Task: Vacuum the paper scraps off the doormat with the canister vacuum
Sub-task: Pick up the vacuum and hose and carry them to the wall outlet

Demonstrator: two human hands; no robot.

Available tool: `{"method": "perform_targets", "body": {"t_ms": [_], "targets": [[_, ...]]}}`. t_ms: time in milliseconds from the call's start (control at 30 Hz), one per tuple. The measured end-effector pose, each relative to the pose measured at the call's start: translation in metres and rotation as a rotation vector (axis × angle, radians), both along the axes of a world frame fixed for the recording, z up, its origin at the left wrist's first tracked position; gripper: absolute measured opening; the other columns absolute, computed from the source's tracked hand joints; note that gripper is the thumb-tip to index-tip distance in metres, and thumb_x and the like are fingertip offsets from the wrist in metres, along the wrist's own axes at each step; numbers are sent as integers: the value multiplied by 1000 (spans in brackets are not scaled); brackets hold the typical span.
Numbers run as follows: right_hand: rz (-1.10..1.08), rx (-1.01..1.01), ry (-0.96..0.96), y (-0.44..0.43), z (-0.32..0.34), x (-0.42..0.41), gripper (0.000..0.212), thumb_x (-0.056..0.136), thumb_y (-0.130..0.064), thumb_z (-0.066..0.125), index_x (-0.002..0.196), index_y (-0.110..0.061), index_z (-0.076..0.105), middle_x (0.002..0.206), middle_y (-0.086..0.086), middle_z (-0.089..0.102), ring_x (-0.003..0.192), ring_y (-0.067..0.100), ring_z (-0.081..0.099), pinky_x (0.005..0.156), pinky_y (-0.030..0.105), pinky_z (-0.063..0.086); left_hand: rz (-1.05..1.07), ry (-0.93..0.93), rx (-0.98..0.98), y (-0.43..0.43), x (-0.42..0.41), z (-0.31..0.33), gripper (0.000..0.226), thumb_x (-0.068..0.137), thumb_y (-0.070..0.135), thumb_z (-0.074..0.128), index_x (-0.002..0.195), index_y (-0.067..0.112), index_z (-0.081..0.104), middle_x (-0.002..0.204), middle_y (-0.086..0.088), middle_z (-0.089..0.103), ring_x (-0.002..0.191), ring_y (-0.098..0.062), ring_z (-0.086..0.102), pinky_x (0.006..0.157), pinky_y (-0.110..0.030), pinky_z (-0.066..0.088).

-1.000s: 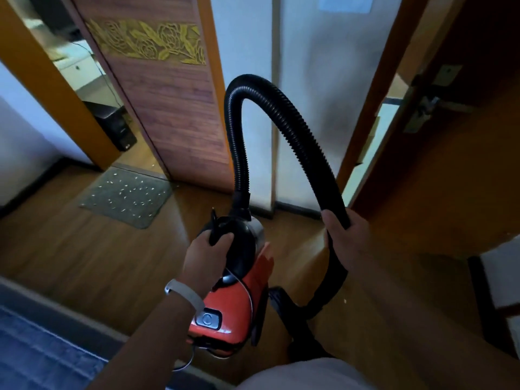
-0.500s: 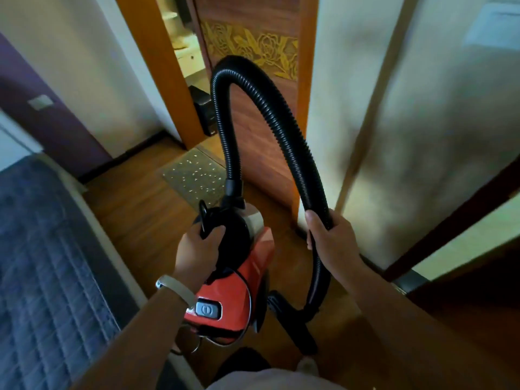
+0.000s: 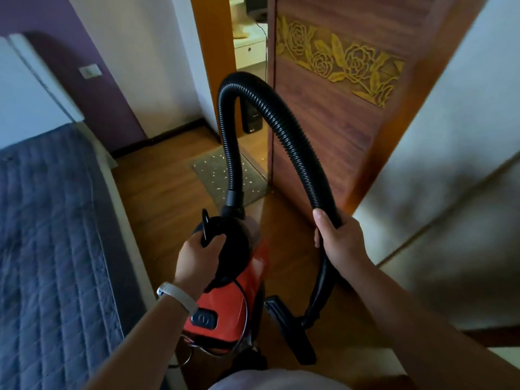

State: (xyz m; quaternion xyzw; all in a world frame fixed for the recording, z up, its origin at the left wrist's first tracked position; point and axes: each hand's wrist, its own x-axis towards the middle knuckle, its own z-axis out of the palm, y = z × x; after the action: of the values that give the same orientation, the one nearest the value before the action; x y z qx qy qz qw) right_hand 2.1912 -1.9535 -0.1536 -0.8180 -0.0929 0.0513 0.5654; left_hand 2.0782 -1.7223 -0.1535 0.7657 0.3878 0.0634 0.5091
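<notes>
I carry a red and black canister vacuum [image 3: 225, 308] off the floor, my left hand [image 3: 198, 256] shut on its black top handle. My right hand [image 3: 337, 239] grips the ribbed black hose [image 3: 284, 130], which arches up from the canister and comes down to a black nozzle [image 3: 289, 330] hanging low beside the canister. Ahead on the wooden floor, in front of the doorway, lies a grey doormat [image 3: 213, 175] sprinkled with several small white paper scraps [image 3: 218, 171]. The hose crosses in front of part of the mat.
A bed with a blue quilted cover [image 3: 47, 249] fills the left side. A wooden door with carved gold roses [image 3: 332, 80] stands open to the right of the mat. A black box [image 3: 251, 119] sits beyond the doorway. A pale wall [image 3: 450, 164] runs along the right.
The view has swung left and moved closer to the doormat, bringing the bed further into view. Both hands keep the same grips on the vacuum handle and hose.
</notes>
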Motion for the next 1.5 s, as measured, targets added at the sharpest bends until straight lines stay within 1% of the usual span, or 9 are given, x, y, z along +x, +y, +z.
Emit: {"method": "perform_targets", "body": {"t_ms": [233,333,500,600,767,1033,1233,1333,1500], "targets": [[40,-50,-33,113,20,72,65,74,-76,45,55,-15,58,49,-1,61,47,11,60,52,17,44,50,-51,-30,106,61,8,11,93,32,59,87,22,59,72,-8,65,57,-22,61,53,-35,52],[27,-78,-75,151,28,104,68,75,-76,44,54,-13,60,54,4,64,49,14,62,55,25,46,86,-75,-31,144,82,15,13,93,31,60,87,20,60,77,-10,67,62,-25,65,56,-38,56],[85,2,-144,205,36,153,68,77,-71,47,51,-9,57,51,8,61,45,14,58,48,15,42,178,-106,-9,194,109,21,13,92,29,61,86,17,63,73,-5,66,63,-21,64,51,-32,53],[120,36,-149,237,31,181,63,78,-68,49,51,-11,57,49,6,60,45,17,58,48,17,42,244,-99,-25,220,129,17,16,91,30,62,85,15,64,65,-2,62,57,-21,60,52,-36,50],[206,129,-125,294,13,237,51,80,-57,53,58,-12,56,45,1,56,42,12,54,47,16,41,317,-56,-53,257,169,6,17,91,30,63,85,14,64,62,0,58,50,-16,54,45,-28,42],[346,156,-52,378,2,356,40,84,-45,57,62,-12,57,45,-1,56,40,6,52,45,15,39,456,-19,-78,312,267,1,16,90,31,64,89,15,64,65,-4,59,53,-19,55,47,-30,43],[446,146,-7,436,4,425,49,78,-59,54,61,-13,58,48,-2,58,42,9,54,45,19,42,531,-50,-45,349,325,7,17,90,30,64,83,15,63,63,-2,59,53,-20,55,47,-29,43],[526,168,-18,461,10,443,56,76,-58,54,64,-4,58,47,-3,57,40,7,52,42,18,40,573,-59,-43,368,341,15,17,91,31,63,84,15,64,65,-3,60,53,-19,56,46,-28,44],[552,167,-9,511,14,473,53,75,-58,56,64,-6,59,48,-4,57,42,9,52,44,19,40,645,-78,-101,410,361,16,17,90,31,64,87,15,65,64,-3,59,50,-18,55,44,-28,43]]}}
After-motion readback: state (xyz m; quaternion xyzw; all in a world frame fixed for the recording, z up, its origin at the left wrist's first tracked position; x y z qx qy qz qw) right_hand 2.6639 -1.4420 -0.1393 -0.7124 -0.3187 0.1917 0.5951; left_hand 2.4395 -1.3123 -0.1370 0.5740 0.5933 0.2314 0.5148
